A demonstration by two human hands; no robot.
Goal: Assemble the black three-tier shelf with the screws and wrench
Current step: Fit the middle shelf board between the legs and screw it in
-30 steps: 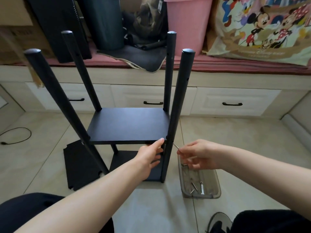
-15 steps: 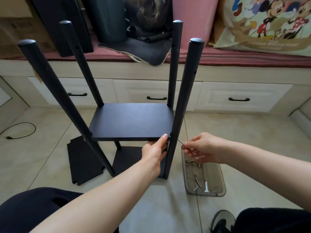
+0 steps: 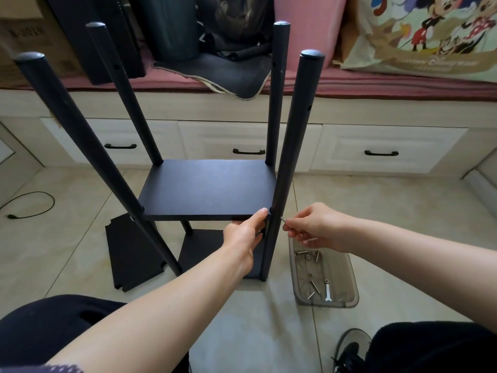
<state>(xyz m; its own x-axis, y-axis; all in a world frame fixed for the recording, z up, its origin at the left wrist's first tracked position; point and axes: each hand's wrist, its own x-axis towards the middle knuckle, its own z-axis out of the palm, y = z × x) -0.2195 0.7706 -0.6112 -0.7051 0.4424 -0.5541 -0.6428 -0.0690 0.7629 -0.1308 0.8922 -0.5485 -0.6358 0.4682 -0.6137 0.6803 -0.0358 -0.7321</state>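
Just right of frame centre, a screw is pinched in the right hand, its long axis pointing left at the near right post just beside it, while the middle shelf board is gripped at that corner by the left hand.

Black shelf upright, 4 poles, 2 boards fitted, screws in tray
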